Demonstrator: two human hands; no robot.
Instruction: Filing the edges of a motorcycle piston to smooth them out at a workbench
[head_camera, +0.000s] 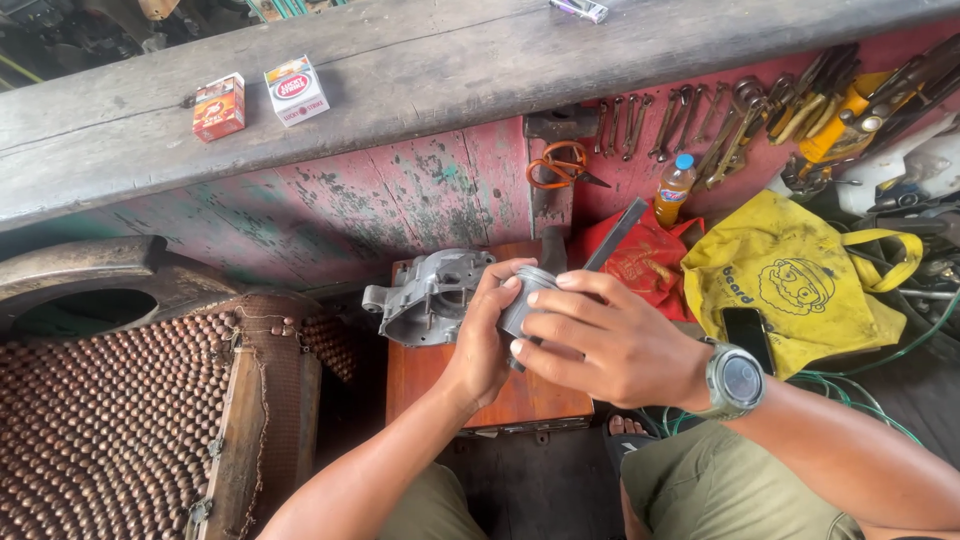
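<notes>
Hands at frame centre: a short grey metal cylinder (527, 300) — piston-like in shape, dull and matt, with a lighter rim at its upper end — is held between them above a small reddish wooden stool (440, 385). The left hand (482, 335) is wrapped around the part from its 8 o'clock side, fingers closed on the wall. The right hand (600, 340), with a grey wristwatch (737, 382) on its wrist, is laid over the part from 3 o'clock, fingertips curled onto the rim and side. Most of the cylinder's lower half is hidden by the fingers, so its skirt cannot be judged.

Risk, as a judgement: the part is smooth and possibly oily, and it is carried in the air rather than rested — a slip of either grip could let it drop onto the stool or the floor, and the rim could be dented.

Also listed:
- a grey cast engine casing (425, 297), on the stool at 9 o'clock of the hands;
- orange-handled scissors (556, 166) at 12 o'clock, hung on the red wall;
- a yellow bag (790, 285) with a dark phone (748, 335) on it, at 3 o'clock;
- two small cartons (258, 98) on the plank at 11 o'clock.
</notes>
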